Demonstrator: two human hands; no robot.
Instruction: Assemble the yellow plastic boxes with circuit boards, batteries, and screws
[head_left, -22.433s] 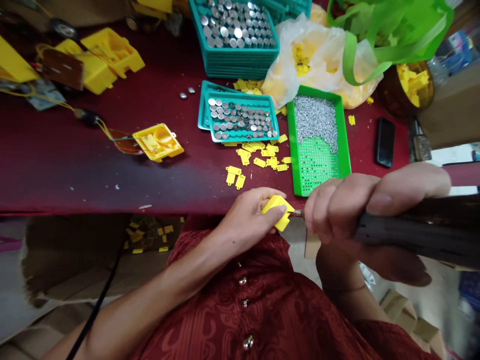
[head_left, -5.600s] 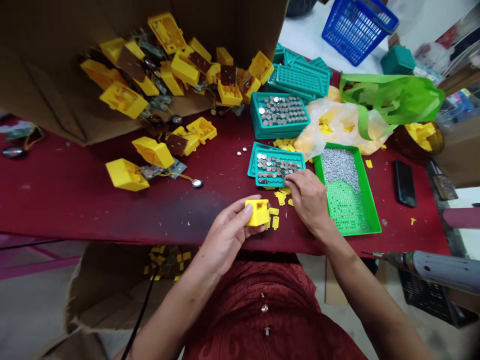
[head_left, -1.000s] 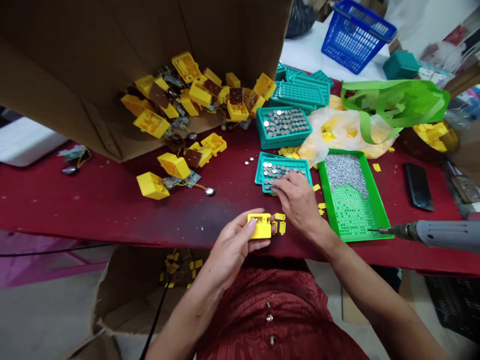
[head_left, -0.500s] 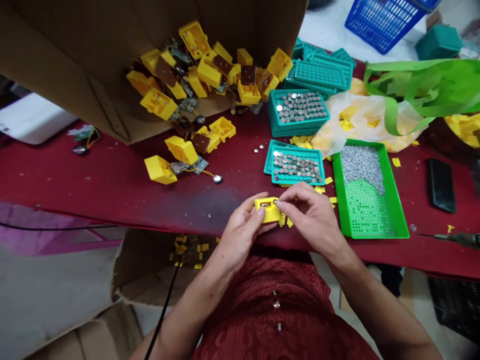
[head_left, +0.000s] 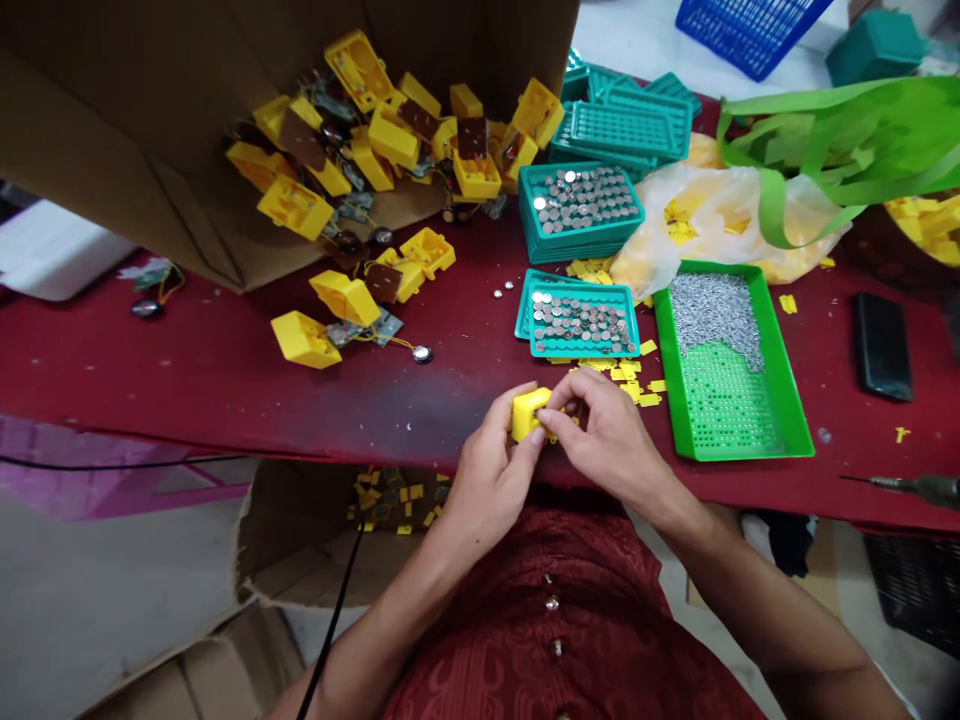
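Observation:
My left hand (head_left: 491, 475) is closed around a small yellow plastic casing (head_left: 527, 410) above the front edge of the table. The casing is tilted, and its open side is mostly hidden by fingers. My right hand (head_left: 611, 440) pinches at the casing's right side; whatever lies between thumb and fingers is too covered to make out. Just beyond the hands, a teal tray (head_left: 585, 350) carries rows of silver button cells. Small flat yellow pieces (head_left: 630, 372) are scattered between that tray and my right hand.
A green tray (head_left: 802, 440) of small metal parts stands at the right, near a phone (head_left: 883, 345) and a screwdriver-like tool (head_left: 911, 485). Yellow casings with wired boards (head_left: 367, 325) lie left, spilling from a large cardboard box (head_left: 187, 225). Teal trays (head_left: 577, 245) are stacked behind.
The yellow casing has been turned, so its inside faces away from view more. My right fingers have moved in against it, and the small silver piece at their tips is now hidden.

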